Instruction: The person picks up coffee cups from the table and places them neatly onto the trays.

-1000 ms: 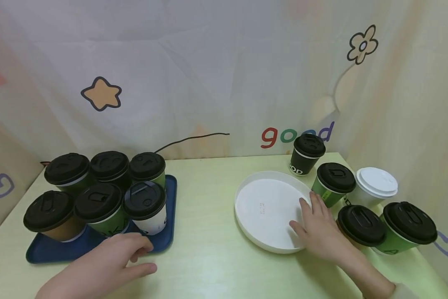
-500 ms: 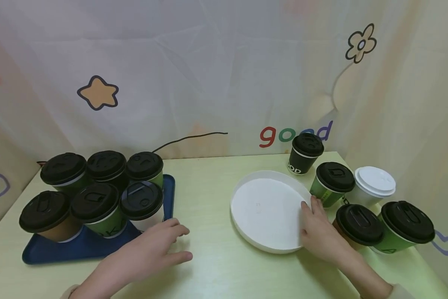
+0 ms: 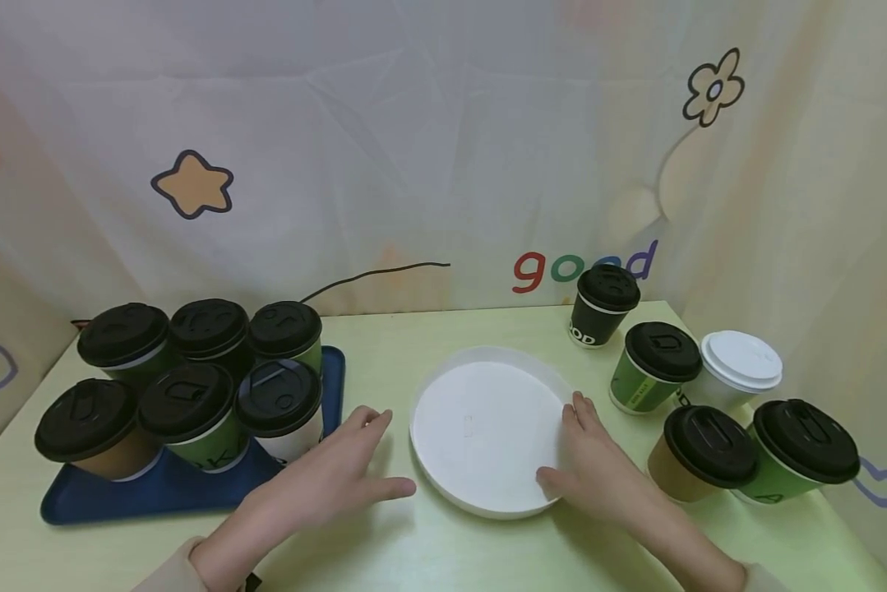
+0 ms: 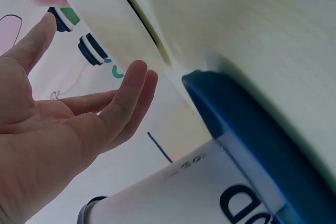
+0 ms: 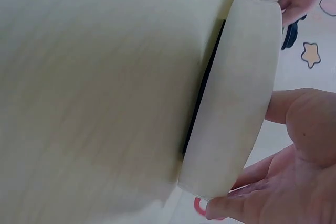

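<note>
Gripping the right rim of a round white tray (image 3: 480,432), the right hand (image 3: 597,467) has its thumb over the inner side; the left hand (image 3: 343,477), thumb and fingers spread wide, hangs close to that tray's left edge. The tray sits on the desk (image 3: 387,349), with six lidded cups (image 3: 195,403) on a blue tray (image 3: 154,493) to its left and five more cups (image 3: 713,448) (one with a white lid (image 3: 742,360)) to its right.

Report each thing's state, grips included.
White plate: right side up, nothing on it.
Right grip: holding white plate's rim.
Left grip: holding nothing.
Six cups: upright, black lids on.
Blue tray: flat, bearing those cups.
White-lidded cup: upright, lidded.
Four other cups: upright, black-lidded.
</note>
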The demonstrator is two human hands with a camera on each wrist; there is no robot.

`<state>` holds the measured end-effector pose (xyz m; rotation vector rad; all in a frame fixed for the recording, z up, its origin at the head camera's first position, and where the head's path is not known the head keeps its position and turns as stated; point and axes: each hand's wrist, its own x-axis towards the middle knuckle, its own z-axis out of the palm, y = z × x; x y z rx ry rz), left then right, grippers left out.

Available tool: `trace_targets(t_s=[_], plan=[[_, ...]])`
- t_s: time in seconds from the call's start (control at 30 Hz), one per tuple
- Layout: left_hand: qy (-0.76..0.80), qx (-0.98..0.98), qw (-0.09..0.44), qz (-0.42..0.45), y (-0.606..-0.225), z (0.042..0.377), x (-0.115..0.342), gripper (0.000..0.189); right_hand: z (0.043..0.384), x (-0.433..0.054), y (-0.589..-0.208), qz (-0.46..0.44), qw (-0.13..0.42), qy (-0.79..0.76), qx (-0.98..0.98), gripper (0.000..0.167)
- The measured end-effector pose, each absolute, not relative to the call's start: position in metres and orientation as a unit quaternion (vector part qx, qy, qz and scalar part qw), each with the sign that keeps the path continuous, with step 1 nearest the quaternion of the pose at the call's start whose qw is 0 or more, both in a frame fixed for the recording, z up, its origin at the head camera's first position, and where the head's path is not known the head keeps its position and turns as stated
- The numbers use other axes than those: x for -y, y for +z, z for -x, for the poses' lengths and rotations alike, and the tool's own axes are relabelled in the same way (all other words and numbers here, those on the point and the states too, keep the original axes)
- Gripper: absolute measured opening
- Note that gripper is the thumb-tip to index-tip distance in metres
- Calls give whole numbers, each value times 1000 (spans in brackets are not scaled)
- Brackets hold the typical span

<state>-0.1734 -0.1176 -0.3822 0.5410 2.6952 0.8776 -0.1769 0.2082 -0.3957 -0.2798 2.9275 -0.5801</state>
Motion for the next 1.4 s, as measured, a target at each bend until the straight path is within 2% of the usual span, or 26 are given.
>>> trace_targets(t_s=[0.2, 0.47, 1.0, 1.17, 1.4], plan=[[331, -921, 140, -152, -388, 177, 111, 105, 171, -195, -393, 104, 85, -224, -965, 89], [329, -930, 111, -122, -392, 180, 109, 115, 167, -186, -392, 131, 84, -250, -956, 87], [320, -935, 100, -114, -391, 186, 115, 117, 150, -203, -388, 168, 62, -277, -944, 78], [328, -931, 102, -121, -391, 187, 117, 113, 136, -222, -389, 175, 63, -334, -924, 65], [329, -930, 109, -124, -391, 187, 119, 111, 121, -249, -392, 114, 66, -353, -926, 28]])
